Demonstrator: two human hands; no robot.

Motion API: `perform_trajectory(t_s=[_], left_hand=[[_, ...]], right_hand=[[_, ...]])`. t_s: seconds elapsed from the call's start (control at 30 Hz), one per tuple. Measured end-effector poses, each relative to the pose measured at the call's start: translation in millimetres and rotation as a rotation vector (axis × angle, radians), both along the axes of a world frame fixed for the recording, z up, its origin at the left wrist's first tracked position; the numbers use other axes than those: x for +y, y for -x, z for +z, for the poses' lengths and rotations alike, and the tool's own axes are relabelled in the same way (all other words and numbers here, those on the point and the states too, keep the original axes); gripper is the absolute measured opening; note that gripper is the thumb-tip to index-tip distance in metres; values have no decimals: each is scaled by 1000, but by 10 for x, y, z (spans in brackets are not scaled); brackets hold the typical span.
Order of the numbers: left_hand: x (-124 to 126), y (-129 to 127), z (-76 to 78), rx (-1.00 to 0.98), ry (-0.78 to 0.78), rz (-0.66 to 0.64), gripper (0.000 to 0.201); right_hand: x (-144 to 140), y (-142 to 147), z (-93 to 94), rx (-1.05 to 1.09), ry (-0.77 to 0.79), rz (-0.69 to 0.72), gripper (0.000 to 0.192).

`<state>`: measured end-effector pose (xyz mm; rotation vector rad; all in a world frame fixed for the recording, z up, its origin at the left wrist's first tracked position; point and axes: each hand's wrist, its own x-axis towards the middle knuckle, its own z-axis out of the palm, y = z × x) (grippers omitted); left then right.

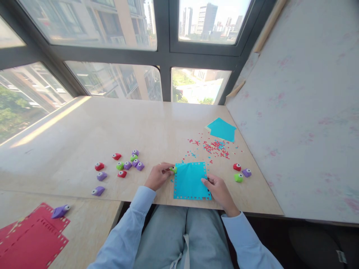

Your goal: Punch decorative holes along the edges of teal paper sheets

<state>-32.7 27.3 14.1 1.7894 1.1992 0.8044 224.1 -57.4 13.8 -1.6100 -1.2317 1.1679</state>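
A square sheet of blue paper (190,181) lies near the table's front edge, with small shapes punched along its borders. My left hand (160,175) is closed on a small green craft punch (173,169) at the sheet's upper left corner. On the right border, my right hand (217,188) pinches the paper between thumb and fingers, the thumb on top. Beyond the sheet, red and blue punched-out paper bits (215,147) are scattered. Which shape the green punch cuts cannot be made out.
Several red, green and purple craft punches (127,165) stand to the left, with a red (237,167), a purple (246,172) and a green one (238,178) at right. Blue paper (223,129) lies at the back; punched red sheets (33,239) lie front left. A wall (308,112) bounds the right.
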Motion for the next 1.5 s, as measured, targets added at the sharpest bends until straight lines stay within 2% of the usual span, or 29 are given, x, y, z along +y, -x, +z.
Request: perform_trajectory(t_s=[0.2, 0.33, 0.53, 0.73, 0.93, 1.2, 1.5], left_hand=[[0, -47, -11, 41, -26, 9, 25], [2, -57, -23, 49, 12, 42, 30], [-13, -15, 55, 7, 31, 109, 38], [3, -24, 76, 83, 46, 47, 37], [90, -41, 48, 136, 59, -22, 29], [78, -45, 45, 113, 100, -7, 34], [70, -7, 153, 109, 128, 41, 43]], right_hand=[[28, 37, 38, -4, -20, -3, 44], [48, 42, 51, 16, -24, 2, 43], [35, 9, 69, 45, 44, 24, 50], [51, 22, 83, -49, 109, -52, 55], [94, 39, 67, -178, 33, -49, 44], [77, 26, 74, -174, 36, -27, 44], [74, 31, 66, -181, 21, -34, 47]])
